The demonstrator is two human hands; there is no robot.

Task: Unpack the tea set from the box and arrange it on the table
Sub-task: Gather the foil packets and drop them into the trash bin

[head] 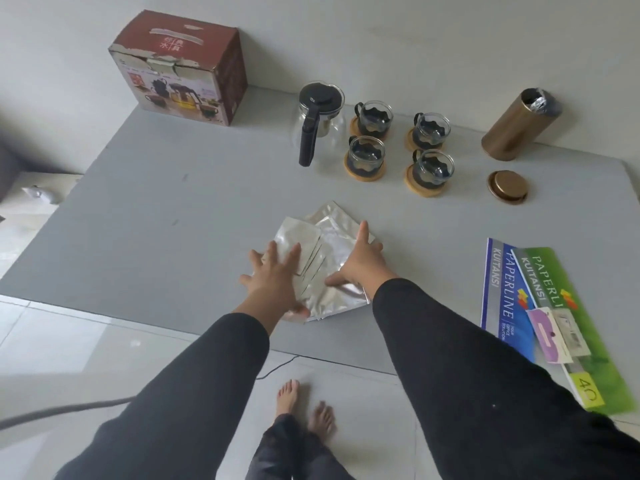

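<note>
My left hand (277, 278) lies flat with its fingers spread on the near-left part of the foil packets (322, 258); my right hand (360, 261) is spread too, palm down on their right side, thumb out toward the near edge; neither pinches anything, both press and steady the pile, I judge so that the slippery sheets stay overlapped and can be squared up or slid together; the packets sit at the middle of the counter (173, 209), near its front edge, well apart from the glassware.

The tea set itself is out and grouped at the back of the counter; the teapot (317, 123) stands upright, clear glass with a black lid and a long black handle pointing toward me, which keeps the grip reachable; just to its right four cups (401, 143) stand in two rows of two, each a small glass in a dark wavy holder on its own round wooden coaster, handles turned to the left and back; that reads as a tidy arrangement already made.

The box (180, 67) stands at the back left, red-brown, its top edge torn and taped, a picture of the set on its front; it looks emptied, though I cannot see inside; a gold tin (519, 124) stands open at the far right, foil showing in its mouth, with its lid (508, 187) lying nearer me.
</note>
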